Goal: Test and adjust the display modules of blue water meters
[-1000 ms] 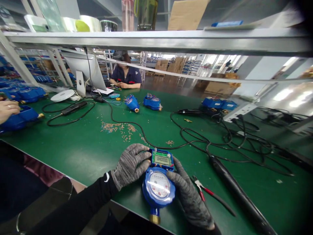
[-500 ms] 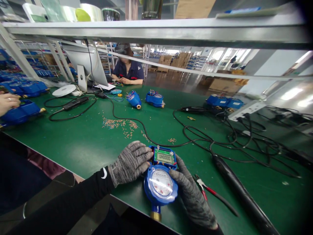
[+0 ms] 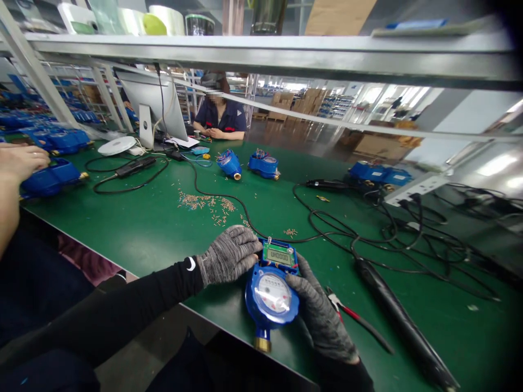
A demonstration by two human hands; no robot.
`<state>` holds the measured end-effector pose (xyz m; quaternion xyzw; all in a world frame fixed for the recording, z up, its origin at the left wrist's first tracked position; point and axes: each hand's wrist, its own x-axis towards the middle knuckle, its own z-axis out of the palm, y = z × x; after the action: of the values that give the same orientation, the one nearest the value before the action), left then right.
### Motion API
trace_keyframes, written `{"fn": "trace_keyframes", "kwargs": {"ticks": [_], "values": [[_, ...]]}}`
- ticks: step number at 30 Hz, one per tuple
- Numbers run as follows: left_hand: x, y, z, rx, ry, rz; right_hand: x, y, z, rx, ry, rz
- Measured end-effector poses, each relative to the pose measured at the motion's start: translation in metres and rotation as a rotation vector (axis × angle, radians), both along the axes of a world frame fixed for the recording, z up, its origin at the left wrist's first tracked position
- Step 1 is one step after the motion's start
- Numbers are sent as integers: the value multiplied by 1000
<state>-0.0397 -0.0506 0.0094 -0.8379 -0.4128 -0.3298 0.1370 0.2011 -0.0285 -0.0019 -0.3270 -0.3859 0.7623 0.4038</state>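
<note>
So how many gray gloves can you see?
2: one on the left hand, one on the right hand, both touching the same meter. Others could be hidden.

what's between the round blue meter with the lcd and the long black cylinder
In the head view, the grey-gloved right hand comes first, then the red-handled metal pliers.

Our view swings slightly left and downward: bench [image 3: 139, 234] and shelf [image 3: 245, 50] sit higher and further right, the dark bottle [image 3: 267, 19] cropped more. Far left, a co-worker's bare hand [image 3: 24, 162] comes further in, forearm [image 3: 8, 209] now showing. Our right hand [image 3: 322, 313] and held meter [image 3: 273, 294] sit closer to the pliers [image 3: 354, 316], hiding more red handle.
</note>
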Motion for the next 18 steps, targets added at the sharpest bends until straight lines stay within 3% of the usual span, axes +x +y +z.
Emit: {"fn": "trace_keyframes", "kwargs": {"ticks": [7, 18], "values": [[4, -7, -11, -96, -172, 142, -5, -4, 8, 40, 29, -17], [15, 3, 14, -152, 10, 164, -8, -11, 19, -1, 0, -55]]}}
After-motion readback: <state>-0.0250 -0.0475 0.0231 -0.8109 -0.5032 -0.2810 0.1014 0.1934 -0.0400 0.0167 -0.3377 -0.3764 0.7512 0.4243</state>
